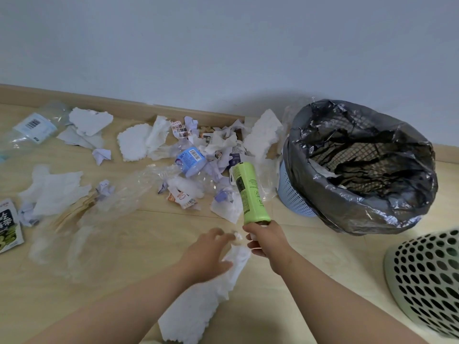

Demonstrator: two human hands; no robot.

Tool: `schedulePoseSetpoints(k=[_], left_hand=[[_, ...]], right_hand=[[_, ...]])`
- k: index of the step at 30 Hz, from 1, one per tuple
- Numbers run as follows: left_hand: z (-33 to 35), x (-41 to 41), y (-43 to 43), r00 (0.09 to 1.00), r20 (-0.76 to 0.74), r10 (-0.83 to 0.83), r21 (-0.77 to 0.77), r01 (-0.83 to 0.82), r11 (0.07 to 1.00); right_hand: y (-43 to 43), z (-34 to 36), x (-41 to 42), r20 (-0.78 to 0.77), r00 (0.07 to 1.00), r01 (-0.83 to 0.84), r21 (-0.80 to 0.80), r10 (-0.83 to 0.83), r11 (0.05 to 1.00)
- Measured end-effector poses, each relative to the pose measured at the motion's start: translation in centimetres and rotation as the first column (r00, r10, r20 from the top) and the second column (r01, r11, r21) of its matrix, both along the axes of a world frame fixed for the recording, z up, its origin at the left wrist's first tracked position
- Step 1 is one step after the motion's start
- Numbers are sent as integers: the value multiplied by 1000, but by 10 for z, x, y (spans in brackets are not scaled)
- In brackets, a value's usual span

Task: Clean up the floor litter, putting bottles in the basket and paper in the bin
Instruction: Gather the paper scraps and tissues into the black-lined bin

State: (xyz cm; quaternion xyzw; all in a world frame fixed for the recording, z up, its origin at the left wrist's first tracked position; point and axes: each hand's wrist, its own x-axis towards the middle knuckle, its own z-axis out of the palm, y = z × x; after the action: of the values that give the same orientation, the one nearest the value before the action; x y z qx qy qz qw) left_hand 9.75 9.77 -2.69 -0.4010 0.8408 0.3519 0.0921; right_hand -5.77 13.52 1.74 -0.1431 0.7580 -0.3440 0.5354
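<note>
Centrally, the green bottle [246, 192] is held up off the floor, its lower end gripped by the right hand [267, 240]; beside it the blurred left hand [211, 254] clutches a white paper sheet [198, 309]. The bag-lined bin [352, 214] sits right of centre, the perforated basket [422, 281] lower right, loose litter [139, 142] across the left.

Lime-green bottle [249, 192] with a dark label panel and small black print. Pale blue latticed bin [290, 194], lined with a glossy charcoal-grey bag [360, 207]. Pale grey-green basket [422, 276] patterned with rows of round holes. A white tissue [198, 311] and lilac-tinted crumpled paper [101, 155] show against the light wood-grain floor [124, 244]. A clear bottle [191, 158] has a blue-and-white label with a black barcode. The wall [223, 45] is pale blue-grey and the skirting board [74, 98] is tan.
</note>
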Motion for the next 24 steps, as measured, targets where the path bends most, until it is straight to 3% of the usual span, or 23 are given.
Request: schedulePoseSetpoints(k=[2,4,7,10,14,16,19,24], left_hand=[[-12,0,14,970,103,-220,-79,228,970],[-21,1,23,906,152,-395,-207,420,884],[-25,3,21,855,222,-468,-261,515,816],[-26,2,13,903,128,-411,-262,431,864],[-31,6,10,976,129,-177,-126,193,973],[-29,8,4,998,57,-12,-66,16,998],[-15,9,-11,982,-6,187,42,-186,982],[16,4,-38,935,-84,345,89,-337,937]], right_hand=[[6,0,-6,-22,1000,1,19,-1,1000],[12,-2,-9,-29,1000,5,37,-4,999],[19,-5,-10,-31,999,-14,66,16,998],[21,-7,-10,-34,999,-34,80,37,996],[22,-10,-8,-49,997,-63,100,68,993],[21,-10,-7,-39,996,-72,112,76,991],[20,-8,-7,-17,996,-80,125,83,989],[15,7,-10,-30,992,-118,134,123,984]])
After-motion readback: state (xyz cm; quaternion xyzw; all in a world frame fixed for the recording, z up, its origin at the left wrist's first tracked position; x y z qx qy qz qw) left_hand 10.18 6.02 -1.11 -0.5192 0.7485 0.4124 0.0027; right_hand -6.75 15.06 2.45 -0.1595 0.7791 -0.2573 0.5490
